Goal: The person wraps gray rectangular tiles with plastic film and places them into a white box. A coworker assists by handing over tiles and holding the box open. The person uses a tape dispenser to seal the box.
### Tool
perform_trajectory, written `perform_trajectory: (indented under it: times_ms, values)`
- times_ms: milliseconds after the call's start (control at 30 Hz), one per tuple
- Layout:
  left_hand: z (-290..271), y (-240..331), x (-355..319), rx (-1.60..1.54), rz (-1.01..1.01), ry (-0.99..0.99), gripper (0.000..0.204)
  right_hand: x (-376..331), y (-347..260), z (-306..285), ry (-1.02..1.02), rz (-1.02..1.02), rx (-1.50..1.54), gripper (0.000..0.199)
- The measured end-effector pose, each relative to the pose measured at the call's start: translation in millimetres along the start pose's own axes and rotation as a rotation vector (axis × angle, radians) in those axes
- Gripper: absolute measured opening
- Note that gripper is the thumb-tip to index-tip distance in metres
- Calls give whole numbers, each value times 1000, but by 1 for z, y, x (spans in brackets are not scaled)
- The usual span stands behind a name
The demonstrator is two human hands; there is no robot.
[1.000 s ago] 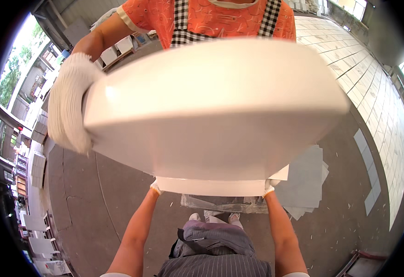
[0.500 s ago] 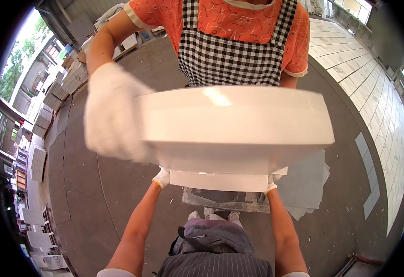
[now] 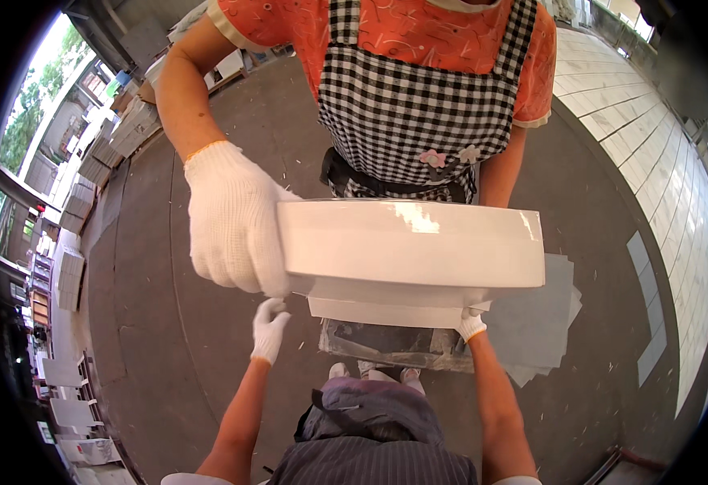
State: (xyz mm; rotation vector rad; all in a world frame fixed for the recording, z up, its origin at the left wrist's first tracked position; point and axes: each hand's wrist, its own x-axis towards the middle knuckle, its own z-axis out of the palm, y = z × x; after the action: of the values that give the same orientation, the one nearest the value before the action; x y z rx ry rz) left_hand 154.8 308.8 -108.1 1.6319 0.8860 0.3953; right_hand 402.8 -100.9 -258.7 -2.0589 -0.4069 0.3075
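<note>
A large glossy white slab (image 3: pixel 410 246) is raised in front of me, held at its left end by a co-worker's gloved hand (image 3: pixel 236 226). Below it and nearer to me, a second white slab (image 3: pixel 378 312) shows only its near strip; the upper slab hides the rest. My right hand (image 3: pixel 472 322), in a white knitted glove, grips the right end of this lower slab, its fingers partly covered. My left hand (image 3: pixel 270 327), gloved too, is off the slab's left end, its fingers loosely bent around nothing, just under the co-worker's glove.
The co-worker in a checked apron (image 3: pixel 418 113) stands facing me, close up. Beneath the slabs are a dark worn-edged board (image 3: pixel 394 343) and grey sheets (image 3: pixel 532 323) on the floor. Stacked tiles (image 3: pixel 131 129) line the left; pale marbled panels (image 3: pixel 637 153) cover the right.
My left hand has let go of the lower slab and moved slightly left and down. The co-worker's slab has moved down and away from me, appearing smaller. My right hand keeps its grip.
</note>
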Motion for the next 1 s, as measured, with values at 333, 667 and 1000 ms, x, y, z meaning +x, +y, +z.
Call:
perform_trajectory:
  times_ms: [333, 667, 1000]
  values:
    - [111, 382, -96, 918, 1495, -154, 67, 8, 5, 3, 30, -5, 54, 43]
    - [148, 351, -64, 1228, 1010, -515, 97, 18, -4, 8, 54, -35, 4, 41]
    - [155, 290, -56, 1282, 957, -546, 93, 12, -74, -83, -56, -401, -591, 53]
